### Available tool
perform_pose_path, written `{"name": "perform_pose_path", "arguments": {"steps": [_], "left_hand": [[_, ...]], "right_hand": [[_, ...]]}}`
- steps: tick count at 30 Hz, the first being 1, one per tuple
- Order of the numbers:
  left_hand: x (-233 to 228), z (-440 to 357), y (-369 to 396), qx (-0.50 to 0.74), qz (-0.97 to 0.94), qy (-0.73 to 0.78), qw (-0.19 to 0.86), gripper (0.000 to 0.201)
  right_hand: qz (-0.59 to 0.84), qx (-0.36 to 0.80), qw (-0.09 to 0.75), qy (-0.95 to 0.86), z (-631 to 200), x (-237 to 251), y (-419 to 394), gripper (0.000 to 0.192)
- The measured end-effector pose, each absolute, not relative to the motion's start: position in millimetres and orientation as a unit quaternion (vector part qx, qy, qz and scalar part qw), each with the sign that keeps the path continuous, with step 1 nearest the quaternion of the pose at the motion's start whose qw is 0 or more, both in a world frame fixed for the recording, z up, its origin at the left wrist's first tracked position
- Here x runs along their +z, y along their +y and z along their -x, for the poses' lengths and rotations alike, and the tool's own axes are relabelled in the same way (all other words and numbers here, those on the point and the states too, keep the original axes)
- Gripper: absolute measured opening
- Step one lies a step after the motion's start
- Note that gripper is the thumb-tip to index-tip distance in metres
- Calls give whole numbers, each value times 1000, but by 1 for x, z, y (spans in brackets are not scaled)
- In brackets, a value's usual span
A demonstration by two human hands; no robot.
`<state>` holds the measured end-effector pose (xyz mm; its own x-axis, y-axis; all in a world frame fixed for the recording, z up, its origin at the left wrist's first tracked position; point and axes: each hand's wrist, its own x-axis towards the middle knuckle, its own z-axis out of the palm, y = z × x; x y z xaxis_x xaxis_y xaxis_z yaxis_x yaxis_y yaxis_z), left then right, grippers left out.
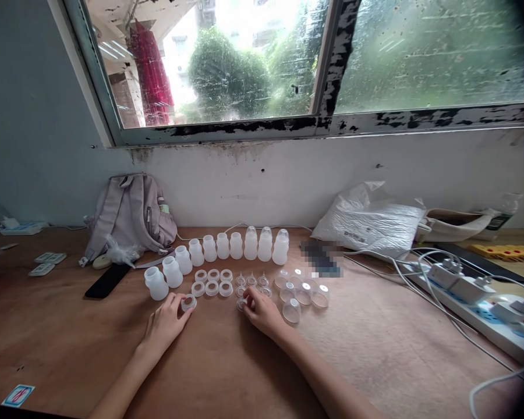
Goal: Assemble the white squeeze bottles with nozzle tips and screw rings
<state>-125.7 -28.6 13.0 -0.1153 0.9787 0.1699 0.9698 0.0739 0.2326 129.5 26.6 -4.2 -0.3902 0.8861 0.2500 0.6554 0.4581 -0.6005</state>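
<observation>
The left hand (165, 323) pinches a screw ring (188, 302) at seven o'clock of the parts; the right hand (262, 311) pinches a teat (242, 304) at six o'clock — a careless sweep could scatter the loose caps (303, 294) or tip the bottles (209, 248); both stand close.
</observation>
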Motion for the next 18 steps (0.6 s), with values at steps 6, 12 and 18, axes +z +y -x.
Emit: {"name": "perform_pose_path", "arguments": {"steps": [6,12,18], "left_hand": [[14,116,-37,164,-691,704,14,20],[13,116,-37,172,-705,688,20,20],[24,95,-30,256,-721,643,-17,20]], "right_hand": [[476,207,281,-807,-129,-5,27,12],[471,210,284,-808,-130,-4,27,11],[465,215,289,-809,-130,-4,28,14]]}}
